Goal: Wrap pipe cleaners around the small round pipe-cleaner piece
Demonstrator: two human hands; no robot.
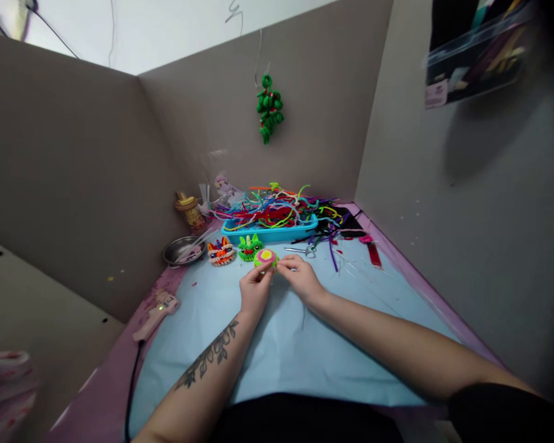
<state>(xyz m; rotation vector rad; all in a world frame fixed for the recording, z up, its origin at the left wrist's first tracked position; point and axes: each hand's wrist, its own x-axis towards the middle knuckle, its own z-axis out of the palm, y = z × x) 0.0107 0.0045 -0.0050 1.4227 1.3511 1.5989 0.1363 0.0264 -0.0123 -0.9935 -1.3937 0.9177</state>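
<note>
Between my hands, above the blue table cover (pixel 203 332), is a round coil of pipe cleaner (pixel 266 255) with a yellow centre, a pink ring and a green rim. My left hand (pixel 255 284) grips its lower left edge, thumb on the front. My right hand (pixel 302 277) pinches at its right edge; what lies between those fingertips is too small to make out. Just behind stand a green animal head of pipe cleaner (pixel 248 248) and an orange and white one (pixel 220 252). Small scissors (pixel 305 250) lie to the right of the coil.
A blue tray (pixel 268 234) heaped with coloured pipe cleaners (pixel 277 212) stands at the back. At left are a metal bowl (pixel 178 251) and a pink glue gun (pixel 159 314) with a black cord. Grey partitions surround the table; a green pipe-cleaner piece (pixel 269 111) hangs behind.
</note>
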